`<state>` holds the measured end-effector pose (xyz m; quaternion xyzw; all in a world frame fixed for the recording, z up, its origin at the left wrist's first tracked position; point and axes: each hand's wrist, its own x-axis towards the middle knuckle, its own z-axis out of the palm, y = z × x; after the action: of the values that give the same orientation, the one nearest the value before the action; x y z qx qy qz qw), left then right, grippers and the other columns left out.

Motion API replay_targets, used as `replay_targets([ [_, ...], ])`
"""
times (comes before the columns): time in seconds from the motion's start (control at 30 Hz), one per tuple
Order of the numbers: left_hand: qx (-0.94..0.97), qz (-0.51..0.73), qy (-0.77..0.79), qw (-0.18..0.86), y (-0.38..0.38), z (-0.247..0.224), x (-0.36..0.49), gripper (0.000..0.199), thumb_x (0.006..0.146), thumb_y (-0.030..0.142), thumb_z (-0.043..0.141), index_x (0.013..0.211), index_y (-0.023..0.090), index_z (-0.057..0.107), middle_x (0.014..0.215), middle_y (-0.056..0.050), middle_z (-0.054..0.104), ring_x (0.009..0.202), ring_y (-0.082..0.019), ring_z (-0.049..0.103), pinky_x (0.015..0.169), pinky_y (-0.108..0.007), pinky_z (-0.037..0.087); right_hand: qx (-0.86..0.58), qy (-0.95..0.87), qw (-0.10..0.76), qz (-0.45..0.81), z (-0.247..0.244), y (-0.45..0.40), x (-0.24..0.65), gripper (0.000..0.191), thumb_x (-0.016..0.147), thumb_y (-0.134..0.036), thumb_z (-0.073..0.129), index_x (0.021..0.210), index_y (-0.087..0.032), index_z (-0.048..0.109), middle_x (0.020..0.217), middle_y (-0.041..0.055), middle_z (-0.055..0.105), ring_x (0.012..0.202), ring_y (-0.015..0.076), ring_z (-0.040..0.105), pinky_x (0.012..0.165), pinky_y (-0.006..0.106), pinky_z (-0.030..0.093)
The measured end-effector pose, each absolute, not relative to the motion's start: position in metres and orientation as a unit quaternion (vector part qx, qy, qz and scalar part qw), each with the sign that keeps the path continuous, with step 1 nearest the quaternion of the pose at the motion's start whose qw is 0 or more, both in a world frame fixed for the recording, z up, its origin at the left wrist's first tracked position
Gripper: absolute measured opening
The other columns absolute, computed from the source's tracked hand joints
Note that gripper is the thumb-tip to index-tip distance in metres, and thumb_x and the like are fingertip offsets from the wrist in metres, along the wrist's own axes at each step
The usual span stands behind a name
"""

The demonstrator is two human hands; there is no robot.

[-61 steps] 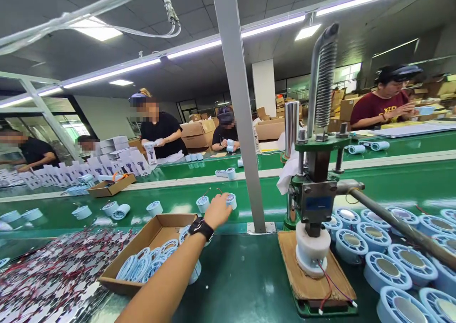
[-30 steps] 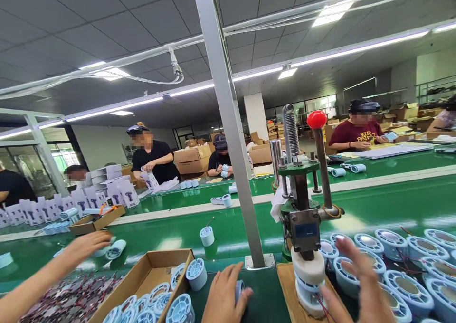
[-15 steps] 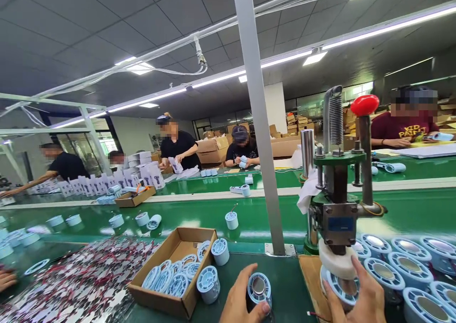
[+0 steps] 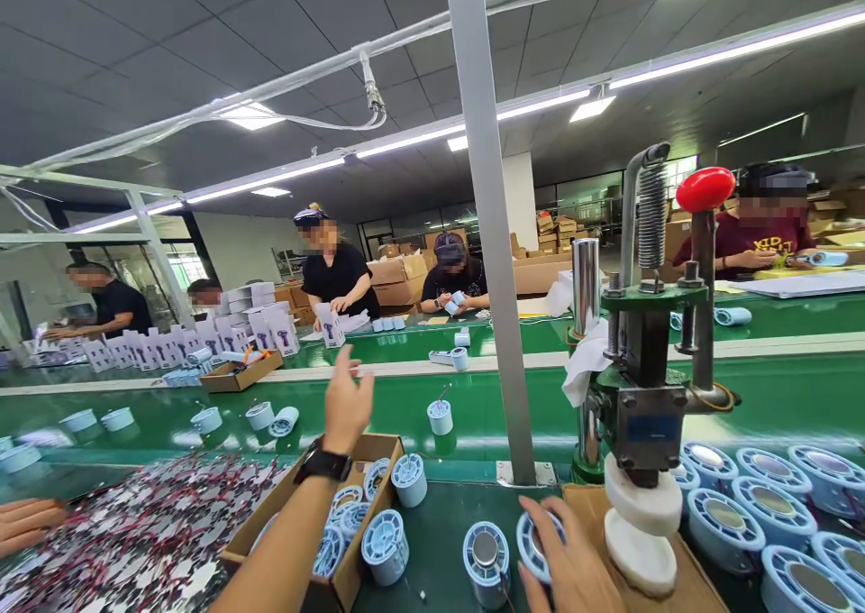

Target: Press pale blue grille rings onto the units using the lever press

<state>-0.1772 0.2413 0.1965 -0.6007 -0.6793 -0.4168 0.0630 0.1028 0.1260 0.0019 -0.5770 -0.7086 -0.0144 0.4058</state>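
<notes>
My left hand (image 4: 348,406), a dark watch on its wrist, reaches over the cardboard box (image 4: 233,554) toward the belt. Its fingers are apart and nothing shows in them. My right hand (image 4: 574,559) grips a light-blue round housing (image 4: 533,545) from the right, partly covering it. Left of that stands another light-blue housing (image 4: 486,554) with a round metal disc on top. A hand press (image 4: 649,424) with a red knob (image 4: 705,188) rises at the right; its white upper pad is above a white round base (image 4: 641,554) with nothing between them.
Light-blue rings lie inside the box, and two housings (image 4: 385,548) stand by its right side. Discs with red wires (image 4: 155,523) cover the left. Several finished housings (image 4: 770,509) crowd the right. A metal post (image 4: 487,234) rises ahead. A co-worker's hand (image 4: 27,523) shows at far left.
My left hand has left the disc-topped housing and swung up and left over the box. My right hand has come away from the press, leftward, with a housing.
</notes>
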Motion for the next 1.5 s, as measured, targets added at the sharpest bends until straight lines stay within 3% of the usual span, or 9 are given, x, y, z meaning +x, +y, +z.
replay_targets([
  [0.2, -0.720, -0.244, -0.650, -0.026, 0.294, 0.164, -0.115, 0.033, 0.092, 0.037, 0.060, 0.120, 0.019, 0.057, 0.122, -0.007, 0.061, 0.102, -0.021, 0.063, 0.086, -0.041, 0.055, -0.580, -0.776, 0.235, 0.072, 0.038, 0.160, 0.104, 0.054, 0.081, -0.008, 0.047, 0.130, -0.026, 0.059, 0.135, 0.0147, 0.051, 0.126, 0.0335, 0.048, 0.102, 0.050, 0.041],
  [0.47, -0.804, -0.053, -0.589, -0.059, 0.310, 0.139, -0.087, 0.035, 0.092, 0.037, 0.060, 0.121, 0.018, 0.057, 0.122, -0.007, 0.061, 0.104, -0.022, 0.063, 0.088, -0.043, 0.054, -0.376, -0.783, 0.496, 0.002, 0.034, 0.140, 0.092, 0.038, 0.075, -0.008, 0.047, 0.106, -0.023, 0.064, 0.114, 0.0073, 0.060, 0.102, 0.0235, 0.056, 0.091, 0.040, 0.046],
  [0.6, -0.853, 0.010, -0.518, -0.066, 0.283, 0.147, -0.088, 0.031, 0.089, 0.031, 0.063, 0.117, 0.018, 0.059, 0.120, -0.007, 0.062, 0.107, -0.022, 0.060, 0.094, -0.046, 0.050, -0.376, -0.761, 0.528, 0.017, 0.047, 0.137, 0.094, 0.035, 0.078, -0.005, 0.043, 0.103, -0.020, 0.063, 0.106, 0.0081, 0.061, 0.096, 0.0221, 0.056, 0.085, 0.038, 0.048],
  [0.8, -0.889, 0.042, -0.448, -0.089, 0.204, 0.146, -0.104, 0.057, 0.065, 0.000, 0.054, 0.116, 0.027, 0.060, 0.121, -0.002, 0.061, 0.107, -0.021, 0.062, 0.093, -0.029, 0.047, -0.479, -0.798, 0.355, 0.087, 0.065, 0.144, 0.097, 0.039, 0.090, -0.007, 0.043, 0.121, -0.024, 0.060, 0.118, 0.0065, 0.058, 0.109, 0.0215, 0.054, 0.095, 0.038, 0.045],
  [1.0, -0.876, 0.030, -0.478, -0.059, 0.179, 0.122, -0.115, 0.094, 0.062, -0.006, 0.044, 0.149, 0.022, 0.020, 0.136, -0.009, 0.057, 0.123, -0.025, 0.054, 0.103, -0.040, 0.042, -0.465, -0.858, 0.198, 0.092, 0.088, 0.174, 0.075, 0.019, 0.093, -0.026, 0.058, 0.108, -0.015, 0.064, 0.105, 0.0065, 0.065, 0.106, 0.0229, 0.059, 0.096, 0.046, 0.046],
  [1.1, -0.878, 0.027, -0.475, -0.053, 0.182, 0.121, -0.115, 0.094, 0.063, -0.006, 0.044, 0.149, 0.024, 0.023, 0.140, -0.008, 0.056, 0.127, -0.024, 0.052, 0.108, -0.043, 0.038, -0.442, -0.883, 0.121, 0.102, 0.100, 0.189, 0.066, 0.021, 0.094, -0.032, 0.059, 0.102, -0.013, 0.063, 0.103, 0.0047, 0.064, 0.098, 0.0167, 0.062, 0.090, 0.039, 0.051],
  [1.2, -0.877, 0.019, -0.477, -0.050, 0.186, 0.120, -0.114, 0.095, 0.061, -0.006, 0.044, 0.149, 0.025, 0.026, 0.138, -0.009, 0.058, 0.127, -0.025, 0.053, 0.108, -0.044, 0.038, -0.420, -0.896, 0.104, 0.101, 0.107, 0.195, 0.063, 0.028, 0.094, -0.035, 0.059, 0.114, -0.015, 0.060, 0.111, 0.0062, 0.062, 0.101, 0.0177, 0.062, 0.089, 0.038, 0.053],
  [1.3, -0.868, 0.008, -0.494, -0.045, 0.188, 0.119, -0.115, 0.102, 0.062, -0.005, 0.044, 0.154, 0.020, 0.007, 0.127, -0.011, 0.065, 0.118, -0.028, 0.059, 0.097, -0.045, 0.046, -0.393, -0.907, 0.114, 0.095, 0.108, 0.197, 0.063, 0.034, 0.095, -0.034, 0.058, 0.122, -0.016, 0.056, 0.117, 0.0073, 0.060, 0.106, 0.0199, 0.060, 0.092, 0.042, 0.052],
  [1.5, -0.878, 0.009, -0.475, -0.047, 0.195, 0.121, -0.119, 0.107, 0.063, -0.006, 0.043, 0.153, 0.032, 0.000, 0.136, -0.003, 0.061, 0.123, -0.023, 0.056, 0.100, -0.037, 0.045, -0.349, -0.927, 0.068, 0.120, 0.100, 0.212, 0.067, 0.024, 0.095, -0.033, 0.058, 0.109, -0.014, 0.062, 0.108, 0.0055, 0.063, 0.098, 0.0164, 0.063, 0.088, 0.037, 0.053],
])
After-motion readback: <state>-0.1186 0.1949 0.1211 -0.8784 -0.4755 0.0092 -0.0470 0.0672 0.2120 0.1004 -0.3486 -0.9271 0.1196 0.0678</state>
